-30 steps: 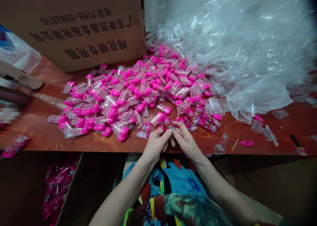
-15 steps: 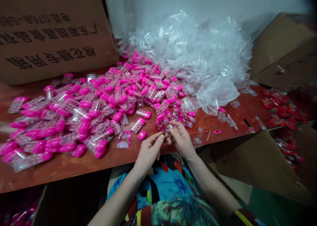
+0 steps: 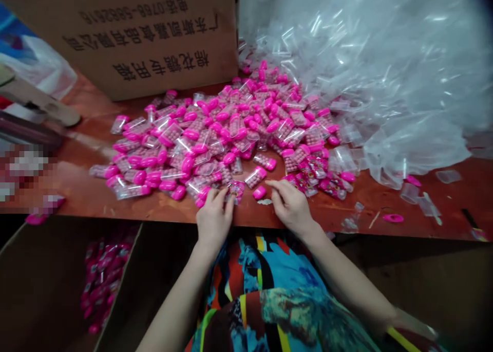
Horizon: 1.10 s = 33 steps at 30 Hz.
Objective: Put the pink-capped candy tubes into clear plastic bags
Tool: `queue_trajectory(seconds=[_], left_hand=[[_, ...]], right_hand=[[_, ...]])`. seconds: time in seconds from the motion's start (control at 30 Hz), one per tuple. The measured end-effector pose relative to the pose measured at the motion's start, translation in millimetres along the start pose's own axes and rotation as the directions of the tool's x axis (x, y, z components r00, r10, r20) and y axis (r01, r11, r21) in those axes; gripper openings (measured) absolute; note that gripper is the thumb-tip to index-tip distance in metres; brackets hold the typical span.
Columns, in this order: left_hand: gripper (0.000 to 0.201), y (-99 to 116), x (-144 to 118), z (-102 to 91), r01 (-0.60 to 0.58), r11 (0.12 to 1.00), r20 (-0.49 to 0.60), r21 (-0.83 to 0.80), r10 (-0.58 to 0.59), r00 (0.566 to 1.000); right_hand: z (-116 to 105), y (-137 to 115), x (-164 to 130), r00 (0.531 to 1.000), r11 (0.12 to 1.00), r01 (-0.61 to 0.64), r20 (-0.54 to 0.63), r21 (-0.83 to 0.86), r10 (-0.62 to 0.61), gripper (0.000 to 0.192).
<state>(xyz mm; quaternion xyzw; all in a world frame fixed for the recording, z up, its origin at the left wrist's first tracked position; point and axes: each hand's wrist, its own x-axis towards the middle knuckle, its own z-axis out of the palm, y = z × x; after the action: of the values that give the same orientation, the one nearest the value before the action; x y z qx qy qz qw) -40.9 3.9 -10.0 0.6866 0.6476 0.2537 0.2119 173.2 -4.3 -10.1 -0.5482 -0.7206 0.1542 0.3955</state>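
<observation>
Red-brown table point(image 3: 96, 187) ran across the view, with a big printed carton point(image 3: 146, 38) standing at the back left and a great drift of clear plastic sleeves point(image 3: 385, 85) heaped at the back right. Between them lay the pile point(image 3: 231, 131) of pink-capped candy tubes, most of them in clear wrap, with a few printed packets point(image 3: 319, 180) at its near right edge. Below the table on the left an open box point(image 3: 57, 285) held a dim scatter of pink tubes point(image 3: 102, 275) along its right side — how full it was could not be told.

Half a second earlier both hands had been together just above the table edge, pinching one printed packet between them. Now they had parted and dropped to the surface — so that packet was out of the fingers, and judging by that, one piece was done with and the hands were between pieces. The left hand point(image 3: 213, 216) lay fingers forward at the pile's near edge, fingertips touching a printed packet point(image 3: 235, 188) and loosely curled, not clearly closed on anything. The right hand point(image 3: 290, 205) rested flat beside it, index finger stretched toward a loose pink cap point(image 3: 259, 192) and a small white scrap point(image 3: 264, 202), holding nothing that could be seen.

Further right lay a few empty clear tubes point(image 3: 442, 176) and another stray cap point(image 3: 393, 218)
</observation>
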Motion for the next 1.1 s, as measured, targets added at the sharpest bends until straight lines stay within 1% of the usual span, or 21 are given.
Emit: queue_trajectory(seconds=[0.1, 0.2, 0.23, 0.3, 0.37, 0.4, 0.43, 0.47, 0.53, 0.57, 0.6, 0.63, 0.67, 0.7, 0.73, 0.77, 0.8, 0.9, 1.0, 1.03, 1.1], left_hand=[[0.032, 2, -6, 8.2, -0.014, 0.97, 0.039, 0.241, 0.005, 0.999], [0.031, 1, -9, 11.4, -0.009, 0.968, 0.016, 0.251, 0.005, 1.0], [0.03, 0, -8, 10.8, 0.002, 0.978, 0.001, 0.21, -0.002, 1.0], [0.026, -2, -6, 7.9, 0.032, 0.998, -0.035, 0.061, -0.03, 0.999], [0.022, -2, -3, 4.2, 0.062, 0.982, -0.07, -0.177, -0.075, 0.995], [0.02, 0, -1, 2.7, 0.087, 0.944, -0.066, -0.317, -0.113, 0.991], [0.019, 2, 1, 1.7, 0.128, 0.879, -0.03, -0.46, -0.16, 0.987], [0.019, 5, 2, 1.2, 0.195, 0.785, 0.041, -0.588, -0.212, 0.976], [0.023, 13, 5, 1.8, 0.38, 0.533, 0.27, -0.756, -0.275, 0.923], [0.026, 17, 6, 2.9, 0.468, 0.401, 0.393, -0.788, -0.258, 0.883], [0.028, 21, 7, 4.4, 0.539, 0.285, 0.496, -0.793, -0.212, 0.842], [0.029, 25, 7, 6.2, 0.593, 0.198, 0.573, -0.781, -0.152, 0.805], [0.03, 28, 6, 8.1, 0.634, 0.143, 0.628, -0.76, -0.091, 0.773], [0.032, 30, 6, 10.0, 0.666, 0.118, 0.667, -0.736, -0.043, 0.744], [0.034, 32, 5, 11.5, 0.689, 0.114, 0.692, -0.716, -0.018, 0.722], [0.038, 33, 5, 12.6, 0.701, 0.119, 0.704, -0.703, -0.016, 0.71], [0.043, 34, 4, 13.1, 0.701, 0.134, 0.704, -0.7, -0.03, 0.709], [0.052, 35, 5, 11.1, 0.655, 0.243, 0.652, -0.715, -0.104, 0.751], [0.042, 38, 8, 8.3, 0.604, 0.397, 0.615, -0.691, -0.116, 0.78], [0.039, 39, 8, 8.4, 0.596, 0.416, 0.61, -0.687, -0.116, 0.784], [0.037, 40, 10, 10.7, 0.602, 0.392, 0.611, -0.695, -0.119, 0.783]], right_hand=[[18, -15, 8, 0.974, 0.991, 0.12, 0.202, -0.051, -0.107, 0.03], [20, -10, 5, 0.918, 0.945, 0.253, 0.358, -0.207, -0.168, 0.027], [19, -5, 2, 0.917, 0.93, 0.267, 0.365, -0.254, -0.163, 0.027], [13, 8, -3, 0.937, 0.916, 0.239, 0.323, -0.322, -0.13, 0.029], [6, 17, -6, 0.96, 0.919, 0.184, 0.266, -0.347, -0.092, 0.031], [3, 19, -7, 0.97, 0.929, 0.156, 0.231, -0.336, -0.079, 0.032], [2, 18, -7, 0.981, 0.944, 0.123, 0.182, -0.305, -0.069, 0.031], [1, 15, -6, 0.991, 0.963, 0.084, 0.12, -0.255, -0.055, 0.03], [4, 4, -4, 0.999, 0.996, -0.034, -0.017, -0.076, 0.033, 0.027], [7, -3, -2, 0.991, 0.991, -0.118, -0.051, 0.063, 0.122, 0.028], [11, -9, -1, 0.973, 0.952, -0.213, -0.037, 0.219, 0.226, 0.03], [14, -15, 1, 0.945, 0.875, -0.312, 0.022, 0.371, 0.328, 0.034], [17, -19, 2, 0.909, 0.775, -0.398, 0.095, 0.491, 0.406, 0.037], [19, -21, 4, 0.875, 0.683, -0.459, 0.156, 0.569, 0.458, 0.038], [19, -22, 5, 0.851, 0.623, -0.493, 0.19, 0.608, 0.489, 0.036], [18, -21, 5, 0.842, 0.603, -0.504, 0.195, 0.618, 0.504, 0.034], [17, -20, 6, 0.843, 0.612, -0.5, 0.183, 0.613, 0.506, 0.031], [9, -13, 7, 0.874, 0.68, -0.473, 0.201, 0.56, 0.442, 0.03], [4, -8, 7, 0.883, 0.675, -0.466, 0.256, 0.572, 0.393, 0.031], [4, -7, 6, 0.88, 0.655, -0.471, 0.261, 0.59, 0.398, 0.033], [5, -6, 5, 0.87, 0.599, -0.48, 0.255, 0.641, 0.423, 0.037]])
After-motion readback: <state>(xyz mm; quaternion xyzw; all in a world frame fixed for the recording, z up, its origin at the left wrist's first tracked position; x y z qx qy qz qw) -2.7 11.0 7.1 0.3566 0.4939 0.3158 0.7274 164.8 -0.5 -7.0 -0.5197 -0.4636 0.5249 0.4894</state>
